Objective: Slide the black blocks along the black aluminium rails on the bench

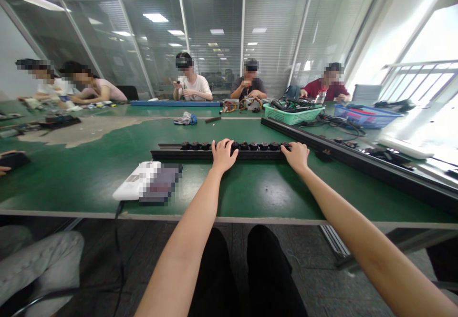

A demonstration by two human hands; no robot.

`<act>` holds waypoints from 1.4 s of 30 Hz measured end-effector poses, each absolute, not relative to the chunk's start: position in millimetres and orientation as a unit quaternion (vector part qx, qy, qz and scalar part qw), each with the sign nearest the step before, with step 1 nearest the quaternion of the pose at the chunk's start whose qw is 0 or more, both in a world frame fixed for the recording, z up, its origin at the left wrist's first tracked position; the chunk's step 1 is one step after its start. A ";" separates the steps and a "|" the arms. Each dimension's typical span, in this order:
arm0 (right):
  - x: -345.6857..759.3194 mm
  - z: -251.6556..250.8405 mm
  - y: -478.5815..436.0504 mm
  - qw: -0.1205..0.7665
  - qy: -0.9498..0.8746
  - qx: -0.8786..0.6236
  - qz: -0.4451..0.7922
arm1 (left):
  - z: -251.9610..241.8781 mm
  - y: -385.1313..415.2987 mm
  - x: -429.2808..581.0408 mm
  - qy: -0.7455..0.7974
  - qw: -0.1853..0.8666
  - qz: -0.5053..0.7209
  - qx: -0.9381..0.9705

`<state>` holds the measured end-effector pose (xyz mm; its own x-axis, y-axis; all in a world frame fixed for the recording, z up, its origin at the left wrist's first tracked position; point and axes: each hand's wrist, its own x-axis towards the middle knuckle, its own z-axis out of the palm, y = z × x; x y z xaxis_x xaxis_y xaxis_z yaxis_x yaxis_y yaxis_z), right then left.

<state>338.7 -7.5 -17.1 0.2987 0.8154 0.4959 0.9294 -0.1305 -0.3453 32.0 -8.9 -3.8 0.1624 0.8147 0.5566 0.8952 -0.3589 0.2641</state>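
Note:
A black aluminium extrusion rail (218, 155) lies crosswise on the green workbench (257, 198), carrying a row of several small dark cylindrical parts (254, 146) along its top. My left hand (224, 156) rests on the rail's middle, fingers spread over the row and hiding some of the parts. My right hand (296, 157) lies at the rail's right end, its fingers on the last part. Neither hand clearly grips anything, and both arms reach forward from the near table edge.
To the left lie a white device and a pixelated dark object (150, 182). A longer black rail (350, 160) runs along the right. Cable-filled green (293, 115) and blue (365, 116) baskets stand beyond, and several co-workers (189, 78) work across the table.

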 end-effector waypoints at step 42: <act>361.7 -17.2 -3.0 0.322 -0.588 -0.735 -0.098 | -5.9 -7.6 29.7 -0.564 0.057 -0.319 -0.760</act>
